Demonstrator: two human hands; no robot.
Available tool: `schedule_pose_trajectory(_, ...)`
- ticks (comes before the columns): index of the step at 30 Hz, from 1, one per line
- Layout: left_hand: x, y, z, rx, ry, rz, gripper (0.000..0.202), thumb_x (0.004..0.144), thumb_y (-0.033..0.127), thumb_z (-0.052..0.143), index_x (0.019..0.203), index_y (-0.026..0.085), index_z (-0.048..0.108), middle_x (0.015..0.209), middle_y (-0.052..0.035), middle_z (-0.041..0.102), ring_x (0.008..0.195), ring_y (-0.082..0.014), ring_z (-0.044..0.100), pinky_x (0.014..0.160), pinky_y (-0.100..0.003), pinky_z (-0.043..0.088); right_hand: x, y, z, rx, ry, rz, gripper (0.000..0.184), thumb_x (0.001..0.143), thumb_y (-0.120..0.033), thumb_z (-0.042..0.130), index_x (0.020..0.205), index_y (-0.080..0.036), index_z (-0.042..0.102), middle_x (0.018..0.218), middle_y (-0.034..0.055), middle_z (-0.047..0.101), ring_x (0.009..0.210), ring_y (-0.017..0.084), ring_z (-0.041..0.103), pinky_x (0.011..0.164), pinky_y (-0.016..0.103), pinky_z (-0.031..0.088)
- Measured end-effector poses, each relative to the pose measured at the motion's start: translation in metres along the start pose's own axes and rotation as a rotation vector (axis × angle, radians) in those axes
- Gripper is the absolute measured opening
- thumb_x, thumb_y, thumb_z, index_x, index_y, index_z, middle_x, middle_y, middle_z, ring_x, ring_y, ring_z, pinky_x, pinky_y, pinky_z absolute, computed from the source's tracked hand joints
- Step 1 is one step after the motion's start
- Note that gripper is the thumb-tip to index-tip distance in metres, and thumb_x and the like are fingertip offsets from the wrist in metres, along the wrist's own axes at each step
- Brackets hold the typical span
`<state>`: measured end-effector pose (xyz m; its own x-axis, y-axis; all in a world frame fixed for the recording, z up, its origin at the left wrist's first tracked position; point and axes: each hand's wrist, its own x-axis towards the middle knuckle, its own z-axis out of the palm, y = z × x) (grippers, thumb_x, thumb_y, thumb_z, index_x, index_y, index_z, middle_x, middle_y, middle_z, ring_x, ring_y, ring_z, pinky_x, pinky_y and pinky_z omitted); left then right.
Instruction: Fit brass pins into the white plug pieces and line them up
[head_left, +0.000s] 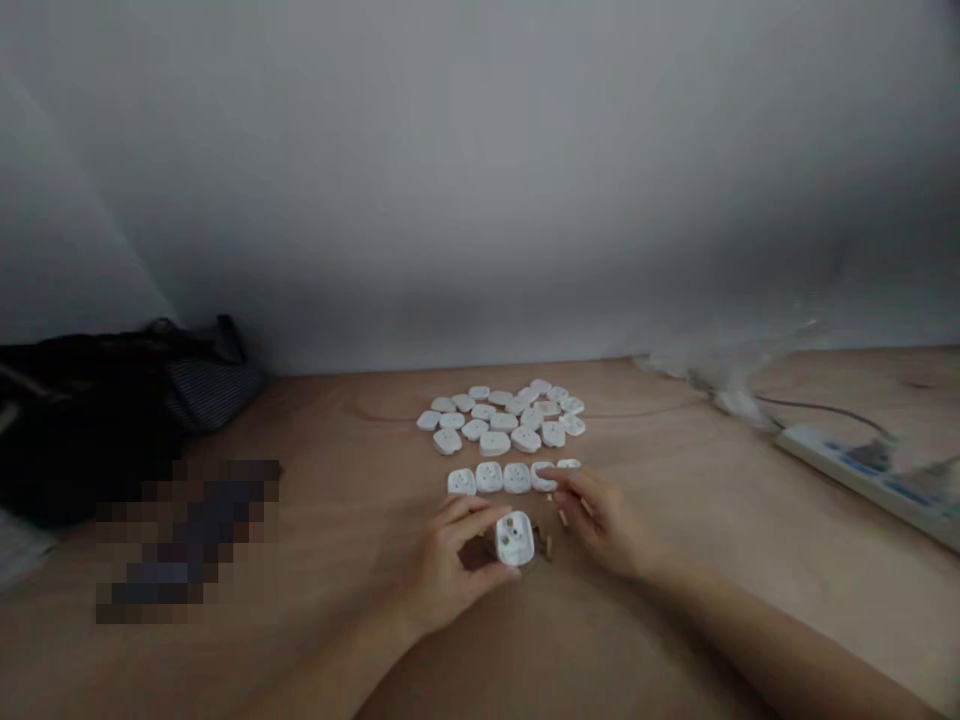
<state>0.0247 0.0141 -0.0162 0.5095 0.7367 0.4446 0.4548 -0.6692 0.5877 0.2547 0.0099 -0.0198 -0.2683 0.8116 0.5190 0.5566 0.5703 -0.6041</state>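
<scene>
Left hand (pixel 450 565) gripping white plug cover (pixel 515 539), upright on wooden table (pixel 675 470); right hand (pixel 604 520) apart, fingertips (pixel 562 478) on end cover (pixel 543 477) of short row (pixel 487 477); brass pins (pixel 549 547) loose between hands; loose heap (pixel 499 415) beyond

You've got smooth matt white plastic plug housings (pixel 514 538), small dull brass pins (pixel 549 548), a matt, fine-grained wood tabletop (pixel 675 520), and a black cloth bag (pixel 90 420) at frame left.
</scene>
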Motion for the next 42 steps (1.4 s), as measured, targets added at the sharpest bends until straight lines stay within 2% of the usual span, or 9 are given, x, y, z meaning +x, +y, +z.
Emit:
schedule_pose_trajectory(4,0.000,-0.003,0.001,0.015,0.005,0.001,0.049,0.063,0.037,0.078,0.108,0.023,0.065,0.100,-0.0077,0.062,0.095,-0.0249,0.055,0.084,-0.038,0.046,-0.001,-0.006,-0.001,0.125,-0.077,-0.061,0.023,0.090,-0.023,0.040,0.096,-0.019,0.062,0.088,0.0060,0.064,0.082,0.018,0.060,0.073,0.031,0.048)
schedule_pose_trajectory(9,0.000,-0.003,0.001,0.026,-0.020,0.006,0.051,0.063,0.039,0.077,0.110,0.025,0.064,0.100,-0.0072,0.061,0.094,-0.0250,0.055,0.083,-0.039,0.046,-0.003,-0.012,0.001,0.336,-0.167,0.064,0.018,0.086,-0.034,0.051,0.081,-0.019,0.060,0.072,0.0009,0.066,0.066,0.014,0.062,0.061,0.025,0.049)
schedule_pose_trajectory(14,0.000,-0.003,0.002,0.026,-0.025,0.005,0.051,0.061,0.037,0.078,0.108,0.024,0.065,0.099,-0.0072,0.061,0.094,-0.0248,0.055,0.082,-0.038,0.046,-0.003,-0.013,0.005,0.359,-0.085,0.136,0.016,0.080,-0.036,0.061,0.079,-0.019,0.060,0.068,0.0004,0.067,0.062,0.015,0.062,0.057,0.025,0.049)
schedule_pose_trajectory(21,0.001,-0.001,0.002,0.033,-0.032,0.020,0.049,0.062,0.039,0.078,0.107,0.025,0.065,0.097,-0.0063,0.062,0.092,-0.0245,0.055,0.080,-0.037,0.047,-0.003,-0.014,0.012,0.469,-0.008,0.067,0.018,0.079,-0.036,0.062,0.074,-0.019,0.066,0.073,0.0030,0.067,0.069,0.016,0.062,0.065,0.029,0.051)
schedule_pose_trajectory(25,0.001,0.001,0.003,0.044,0.001,0.012,0.049,0.061,0.038,0.079,0.106,0.025,0.066,0.096,-0.0056,0.062,0.092,-0.0234,0.056,0.080,-0.036,0.047,-0.006,-0.016,0.017,0.502,-0.047,0.170,0.017,0.078,-0.036,0.063,0.080,-0.020,0.069,0.068,0.0014,0.068,0.059,0.014,0.060,0.057,0.026,0.049)
schedule_pose_trajectory(27,0.001,0.002,0.004,0.048,0.023,0.010,0.049,0.061,0.038,0.079,0.106,0.024,0.066,0.096,-0.0058,0.062,0.091,-0.0233,0.056,0.080,-0.036,0.047,-0.007,-0.016,0.018,0.456,-0.046,0.176,0.016,0.077,-0.036,0.064,0.080,-0.021,0.071,0.069,0.0013,0.069,0.060,0.014,0.061,0.057,0.026,0.049)
schedule_pose_trajectory(35,0.001,0.003,0.005,0.032,0.039,-0.004,0.047,0.062,0.038,0.078,0.105,0.024,0.065,0.096,-0.0059,0.062,0.091,-0.0236,0.056,0.080,-0.036,0.047,-0.006,-0.017,0.017,0.146,0.050,-0.016,0.009,0.075,-0.032,0.068,0.071,-0.024,0.071,0.069,0.0006,0.070,0.067,0.018,0.062,0.071,0.034,0.046)
schedule_pose_trajectory(39,0.002,0.005,0.004,0.032,0.031,-0.001,0.044,0.064,0.039,0.077,0.103,0.023,0.066,0.095,-0.0061,0.064,0.091,-0.0234,0.055,0.081,-0.035,0.046,-0.008,-0.017,0.019,0.013,0.057,-0.135,0.009,0.080,-0.029,0.063,0.075,-0.026,0.070,0.074,-0.0002,0.071,0.071,0.018,0.061,0.073,0.037,0.043)
schedule_pose_trajectory(42,0.002,0.009,0.002,0.018,0.010,0.010,0.043,0.065,0.039,0.076,0.103,0.023,0.065,0.093,-0.0055,0.065,0.090,-0.0229,0.055,0.080,-0.035,0.046,-0.008,-0.019,0.018,-0.101,0.038,-0.181,0.010,0.080,-0.034,0.063,0.083,-0.028,0.071,0.089,0.0020,0.071,0.081,0.020,0.059,0.076,0.039,0.040)
